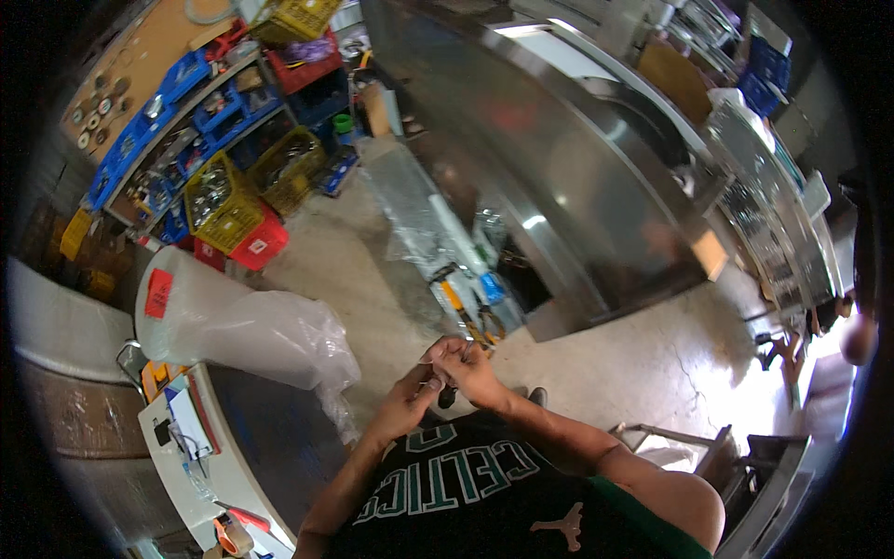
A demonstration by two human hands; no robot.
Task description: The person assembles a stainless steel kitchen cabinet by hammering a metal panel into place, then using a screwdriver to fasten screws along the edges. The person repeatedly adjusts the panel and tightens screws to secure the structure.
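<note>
In front of my chest my left hand [406,404] and my right hand [468,373] meet, both with fingers pinched together. Something small, pale and thin shows between the fingertips, too tiny to name. A dark shape [447,397] appears just below the fingers; whether it is held cannot be made out. Beyond my hands, yellow-and-black hand tools [453,296] lie on clear plastic sheeting [414,219] on the floor, beside a blue item [492,287].
A big stainless steel cabinet [559,177] spans the far middle and right. To the left stand a roll of bubble wrap [223,321] and a table [177,447] with tape. Yellow crates [219,198] and blue bins [222,110] fill the far left. A metal frame [717,456] sits near right.
</note>
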